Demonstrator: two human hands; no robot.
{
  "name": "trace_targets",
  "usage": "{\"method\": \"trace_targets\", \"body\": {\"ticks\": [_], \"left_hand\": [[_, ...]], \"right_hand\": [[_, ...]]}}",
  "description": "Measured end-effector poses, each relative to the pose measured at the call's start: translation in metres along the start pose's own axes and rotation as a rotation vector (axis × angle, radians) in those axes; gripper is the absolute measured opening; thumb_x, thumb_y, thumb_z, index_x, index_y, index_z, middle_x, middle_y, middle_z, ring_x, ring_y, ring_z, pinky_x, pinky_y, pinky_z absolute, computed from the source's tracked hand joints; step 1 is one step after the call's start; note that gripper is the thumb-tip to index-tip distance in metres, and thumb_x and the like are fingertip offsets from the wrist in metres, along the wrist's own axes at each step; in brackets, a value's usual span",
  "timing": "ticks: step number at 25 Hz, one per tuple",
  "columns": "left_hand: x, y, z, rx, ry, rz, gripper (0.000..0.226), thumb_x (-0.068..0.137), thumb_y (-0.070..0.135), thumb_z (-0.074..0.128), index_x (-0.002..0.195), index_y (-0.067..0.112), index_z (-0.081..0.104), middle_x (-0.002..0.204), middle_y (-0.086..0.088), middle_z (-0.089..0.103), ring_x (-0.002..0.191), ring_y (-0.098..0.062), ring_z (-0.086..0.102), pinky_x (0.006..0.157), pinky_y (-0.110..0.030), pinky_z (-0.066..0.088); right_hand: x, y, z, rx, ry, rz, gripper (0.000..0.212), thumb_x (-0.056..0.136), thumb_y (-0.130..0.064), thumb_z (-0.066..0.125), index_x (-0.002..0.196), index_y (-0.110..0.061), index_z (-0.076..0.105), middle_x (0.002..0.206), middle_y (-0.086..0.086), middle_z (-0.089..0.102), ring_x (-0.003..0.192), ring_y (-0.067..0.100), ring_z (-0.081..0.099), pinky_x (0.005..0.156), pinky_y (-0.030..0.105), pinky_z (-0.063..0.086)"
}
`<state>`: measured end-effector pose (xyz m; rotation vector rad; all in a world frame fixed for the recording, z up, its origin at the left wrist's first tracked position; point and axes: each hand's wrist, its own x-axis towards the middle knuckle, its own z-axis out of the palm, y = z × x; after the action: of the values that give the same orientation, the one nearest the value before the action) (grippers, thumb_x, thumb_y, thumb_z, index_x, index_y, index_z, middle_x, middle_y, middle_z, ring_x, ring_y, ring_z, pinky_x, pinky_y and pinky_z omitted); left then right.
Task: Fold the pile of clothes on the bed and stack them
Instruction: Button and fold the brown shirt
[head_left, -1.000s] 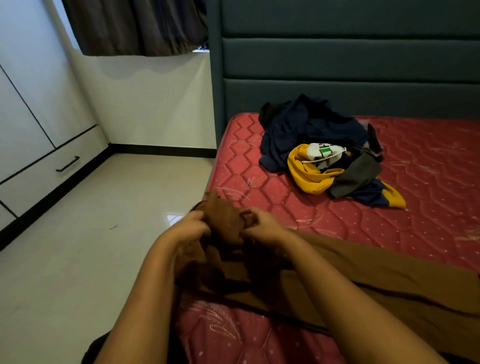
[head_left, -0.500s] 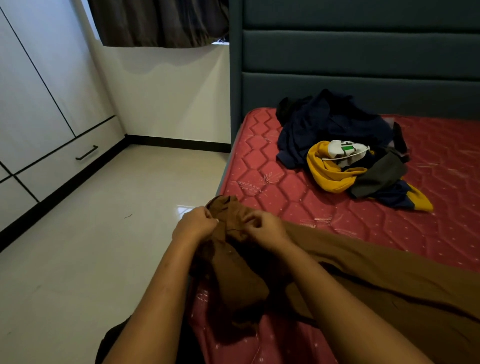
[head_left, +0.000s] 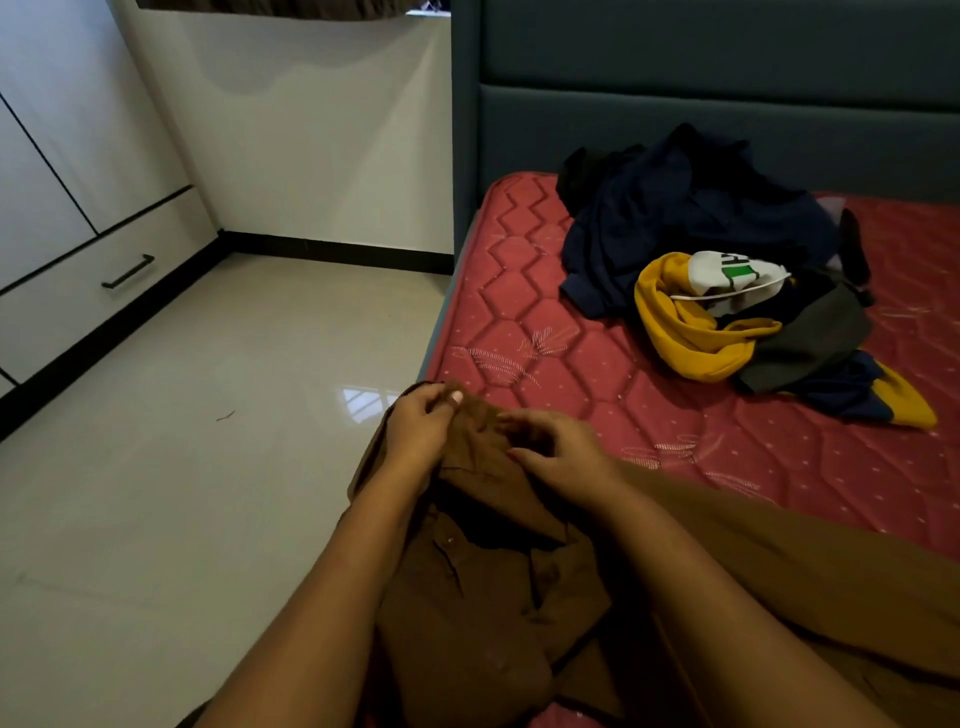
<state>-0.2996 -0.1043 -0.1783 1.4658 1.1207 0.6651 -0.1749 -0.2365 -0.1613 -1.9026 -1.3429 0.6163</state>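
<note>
2 hands met at the bed's (head_left: 571, 364) near edge: my left hand (head_left: 421, 426) pinched the brown trousers (head_left: 488, 582) at the top, my right hand (head_left: 561, 452) curled closed on them. Pile (head_left: 727, 270) lay near the headboard (head_left: 675, 119).

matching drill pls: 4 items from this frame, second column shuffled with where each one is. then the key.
Items
1. brown garment
2. yellow garment
3. navy garment
4. drawer handle

Places
A. top of the pile, nearest the headboard
B. on the white cabinet, left of the bed
C. at the near edge of the mattress, gripped by the left hand and right hand
D. front of the pile, under a white piece with green print

Pairs: 1-C, 2-D, 3-A, 4-B
</note>
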Motion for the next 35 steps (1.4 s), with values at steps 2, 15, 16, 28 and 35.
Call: {"method": "trace_targets", "body": {"ticks": [2,15,16,28,35], "left_hand": [[0.012,-0.004,0.0,-0.111,0.086,0.018,0.019,0.092,0.028,0.06,0.107,0.021,0.07,0.104,-0.005,0.071,0.098,-0.024,0.067,0.092,-0.043,0.053],[0.043,0.011,-0.002,0.868,-0.035,0.329,0.024,0.095,0.042,0.052,0.114,0.034,0.064,0.12,0.009,0.064,0.118,-0.018,0.053,0.101,-0.041,0.02],[0.043,0.013,-0.005,0.845,-0.019,0.335,0.024,0.096,0.039,0.052,0.115,0.033,0.065,0.119,0.008,0.065,0.117,-0.018,0.054,0.099,-0.039,0.022],[-0.083,0.079,0.078,1.418,-0.278,0.366,0.064,0.096,0.026,0.04,0.153,0.017,0.011,0.159,-0.007,0.007,0.146,-0.029,0.005,0.115,-0.054,0.008],[-0.158,0.032,0.207,1.037,-0.58,0.189,0.062,0.1,0.032,0.032,0.154,0.025,0.003,0.162,0.004,0.003,0.148,-0.03,-0.004,0.116,-0.059,0.002]], "right_hand": [[0.003,0.011,0.01,-0.275,0.012,-0.108,0.048,0.093,-0.044,0.05,0.14,-0.038,0.044,0.139,-0.014,0.051,0.126,0.006,0.046,0.105,0.034,0.039],[0.018,0.035,0.04,-0.642,-0.096,0.179,0.061,0.088,-0.074,0.013,0.146,-0.055,0.002,0.16,-0.016,0.0,0.148,0.016,-0.008,0.115,0.056,-0.009],[0.018,0.034,0.039,-0.635,-0.095,0.173,0.061,0.089,-0.073,0.012,0.146,-0.055,0.001,0.16,-0.016,0.001,0.148,0.017,-0.007,0.115,0.057,-0.009],[-0.082,0.091,-0.076,-0.912,-0.138,0.208,0.086,0.072,-0.077,-0.022,0.15,-0.046,-0.002,0.161,-0.011,0.009,0.149,0.016,0.006,0.114,0.056,-0.002],[-0.144,0.102,-0.084,-0.702,-0.084,0.34,0.056,0.103,-0.037,0.023,0.154,-0.026,0.001,0.162,-0.009,-0.001,0.148,0.011,-0.003,0.117,0.044,-0.007]]}}
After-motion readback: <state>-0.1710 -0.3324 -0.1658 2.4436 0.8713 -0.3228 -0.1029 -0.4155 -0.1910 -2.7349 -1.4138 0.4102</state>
